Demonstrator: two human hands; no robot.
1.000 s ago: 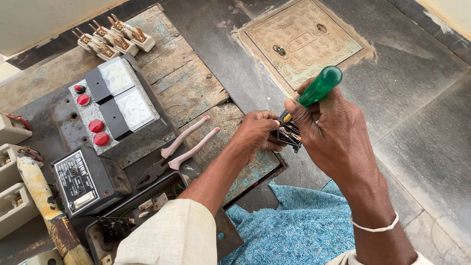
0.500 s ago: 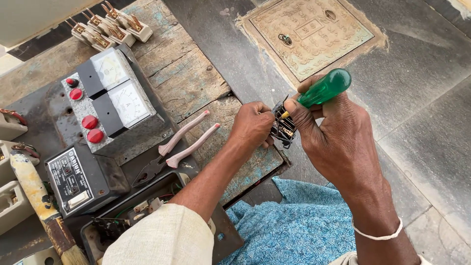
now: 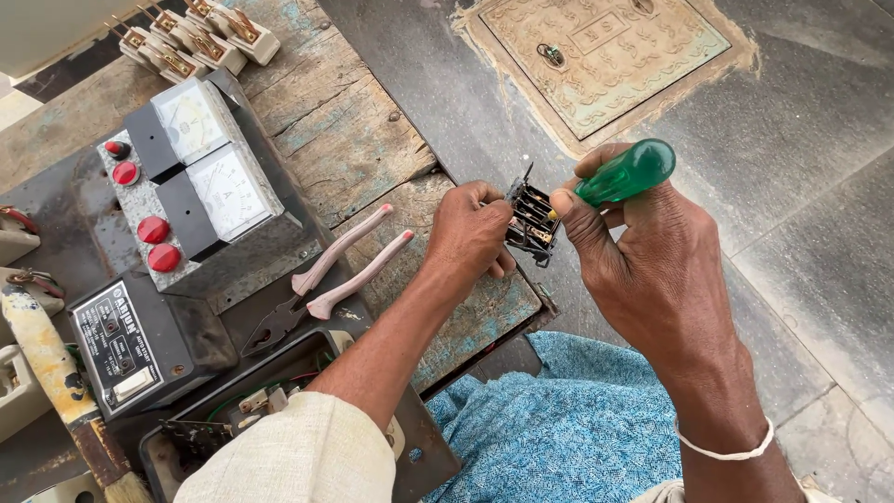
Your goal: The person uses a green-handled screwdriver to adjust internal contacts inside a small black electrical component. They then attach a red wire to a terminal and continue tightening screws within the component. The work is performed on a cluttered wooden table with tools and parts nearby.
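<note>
My left hand (image 3: 473, 231) grips a small black electrical part with metal contacts (image 3: 533, 220), held just past the edge of a worn wooden board (image 3: 354, 149). My right hand (image 3: 643, 251) holds a screwdriver with a green translucent handle (image 3: 626, 174); its tip is against the part, hidden by my thumb. Both hands touch the part from either side, above the grey stone floor.
Pink-handled pliers (image 3: 321, 284) lie on the board left of my hands. A grey panel with two meters and red buttons (image 3: 191, 177), a black box (image 3: 130, 340), white fuse holders (image 3: 200, 37) and an open metal box with wires (image 3: 251, 410) sit further left. A patterned floor cover (image 3: 601, 51) lies ahead.
The view shifted slightly; my hands stay together on the part. The screwdriver handle has tilted a little, and the part is now more exposed between my fingers.
</note>
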